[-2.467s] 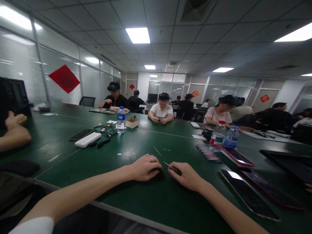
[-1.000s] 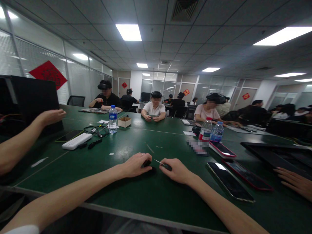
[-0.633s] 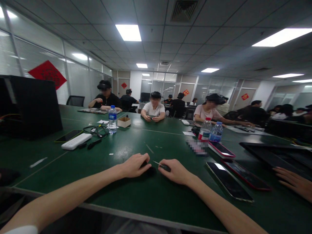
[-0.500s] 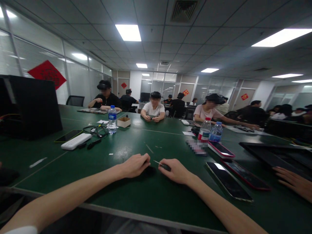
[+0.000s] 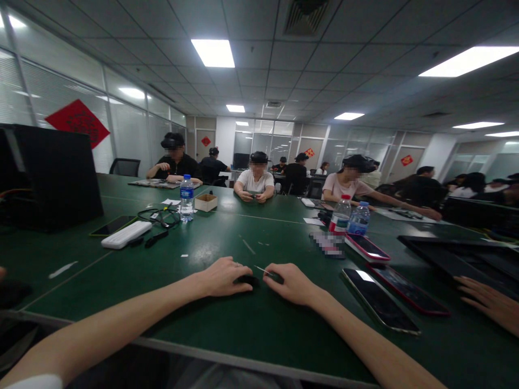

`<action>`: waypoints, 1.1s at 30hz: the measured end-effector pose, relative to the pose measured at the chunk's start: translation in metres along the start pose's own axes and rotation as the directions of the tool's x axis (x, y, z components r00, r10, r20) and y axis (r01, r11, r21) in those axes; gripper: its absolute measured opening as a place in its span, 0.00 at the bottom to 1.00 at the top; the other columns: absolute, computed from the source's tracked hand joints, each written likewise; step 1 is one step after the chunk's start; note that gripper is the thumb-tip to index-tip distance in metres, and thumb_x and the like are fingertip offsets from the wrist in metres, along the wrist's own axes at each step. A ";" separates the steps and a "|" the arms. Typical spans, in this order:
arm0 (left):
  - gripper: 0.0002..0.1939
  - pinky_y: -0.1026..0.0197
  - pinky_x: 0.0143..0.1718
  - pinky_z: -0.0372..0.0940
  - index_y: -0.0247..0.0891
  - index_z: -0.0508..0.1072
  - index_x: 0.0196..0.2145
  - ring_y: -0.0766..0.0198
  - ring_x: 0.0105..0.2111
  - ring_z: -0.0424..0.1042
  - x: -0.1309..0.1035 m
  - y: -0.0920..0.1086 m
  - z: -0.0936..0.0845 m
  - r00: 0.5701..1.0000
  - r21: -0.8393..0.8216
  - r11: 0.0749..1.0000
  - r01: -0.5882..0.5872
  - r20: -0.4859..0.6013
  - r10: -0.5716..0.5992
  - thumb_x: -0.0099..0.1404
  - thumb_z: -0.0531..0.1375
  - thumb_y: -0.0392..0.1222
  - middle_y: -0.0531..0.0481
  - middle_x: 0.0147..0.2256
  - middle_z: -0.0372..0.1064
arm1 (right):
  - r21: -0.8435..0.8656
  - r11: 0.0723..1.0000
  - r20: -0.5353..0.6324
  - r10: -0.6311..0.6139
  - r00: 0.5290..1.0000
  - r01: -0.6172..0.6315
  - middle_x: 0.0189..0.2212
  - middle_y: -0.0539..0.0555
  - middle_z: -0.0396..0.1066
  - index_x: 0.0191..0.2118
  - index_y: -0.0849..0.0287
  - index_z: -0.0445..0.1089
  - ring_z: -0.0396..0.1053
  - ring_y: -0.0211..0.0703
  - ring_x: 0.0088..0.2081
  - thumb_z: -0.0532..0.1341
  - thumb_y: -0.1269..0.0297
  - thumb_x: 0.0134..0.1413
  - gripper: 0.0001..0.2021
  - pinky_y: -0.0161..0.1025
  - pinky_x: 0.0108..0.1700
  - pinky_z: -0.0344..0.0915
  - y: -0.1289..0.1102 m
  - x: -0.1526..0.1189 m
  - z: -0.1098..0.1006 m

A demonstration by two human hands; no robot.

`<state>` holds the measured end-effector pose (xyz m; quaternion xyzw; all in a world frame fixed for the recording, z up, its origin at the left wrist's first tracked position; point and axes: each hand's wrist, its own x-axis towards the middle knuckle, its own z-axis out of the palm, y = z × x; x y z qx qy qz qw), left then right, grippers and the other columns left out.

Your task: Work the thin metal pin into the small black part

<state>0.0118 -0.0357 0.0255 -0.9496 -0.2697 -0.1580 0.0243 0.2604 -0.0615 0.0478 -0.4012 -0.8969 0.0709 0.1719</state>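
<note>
Over the front of the green table point(image 5: 227, 335), my left hand point(image 5: 225, 276) has its thumb and fingers apart. A dark patch point(image 5: 248, 280) lies between them; I cannot tell whether it is a small black object or shadow. Just to the right, my right hand point(image 5: 292, 283) is closed round a thin tool with a bright metal shaft point(image 5: 260, 269), which points left toward the left fingertips. Something dark shows inside the right hand's curl, perhaps the tool's handle. The two hands do not touch.
Phones point(image 5: 381, 300) lie to the right, near a black tray-like panel point(image 5: 454, 259) and another person's hand point(image 5: 490, 305). Bottles point(image 5: 339, 216) stand behind them. At left are a white power bank point(image 5: 126, 235), cables point(image 5: 162, 216), a bottle point(image 5: 187, 197) and a small box point(image 5: 206, 202).
The fingers of my left hand have spread from a closed pinch, the thumb now apart from them. My right hand with the thin tool has stayed nearly still.
</note>
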 end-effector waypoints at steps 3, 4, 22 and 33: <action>0.17 0.58 0.41 0.61 0.43 0.70 0.48 0.58 0.37 0.73 0.001 -0.003 0.002 1.000 -0.011 1.000 0.003 0.010 -0.003 0.66 0.55 0.54 0.49 0.38 0.74 | 0.007 1.000 -0.001 -0.005 1.000 0.005 0.35 0.53 0.74 0.43 0.57 0.72 0.70 0.41 0.34 0.52 0.55 0.62 0.15 0.37 0.39 0.63 0.000 0.000 0.000; 0.16 0.58 0.41 0.61 0.44 0.70 0.48 0.58 0.37 0.73 0.001 -0.004 0.002 1.000 -0.007 1.000 0.002 0.016 -0.002 0.67 0.55 0.53 0.49 0.38 0.74 | 0.006 1.000 -0.001 -0.006 1.000 0.006 0.35 0.53 0.74 0.43 0.57 0.72 0.70 0.41 0.34 0.53 0.55 0.62 0.15 0.36 0.38 0.63 0.000 0.000 0.000; 0.12 0.60 0.28 0.62 0.40 0.70 0.37 0.55 0.27 0.72 0.002 -0.011 0.002 0.982 0.190 0.967 0.170 0.045 -0.181 0.61 0.57 0.50 0.48 0.26 0.70 | -0.011 1.000 -0.006 -0.006 1.000 0.006 0.35 0.54 0.75 0.42 0.57 0.73 0.71 0.42 0.35 0.53 0.56 0.61 0.14 0.37 0.40 0.64 -0.001 0.000 -0.001; 0.13 0.60 0.27 0.61 0.40 0.70 0.38 0.57 0.26 0.71 0.000 -0.022 0.000 0.977 0.183 0.965 0.187 0.070 -0.202 0.63 0.55 0.50 0.47 0.27 0.70 | 0.001 1.000 0.010 0.003 1.000 -0.003 0.36 0.54 0.75 0.42 0.57 0.73 0.71 0.42 0.36 0.53 0.55 0.61 0.15 0.37 0.40 0.64 -0.003 -0.001 -0.004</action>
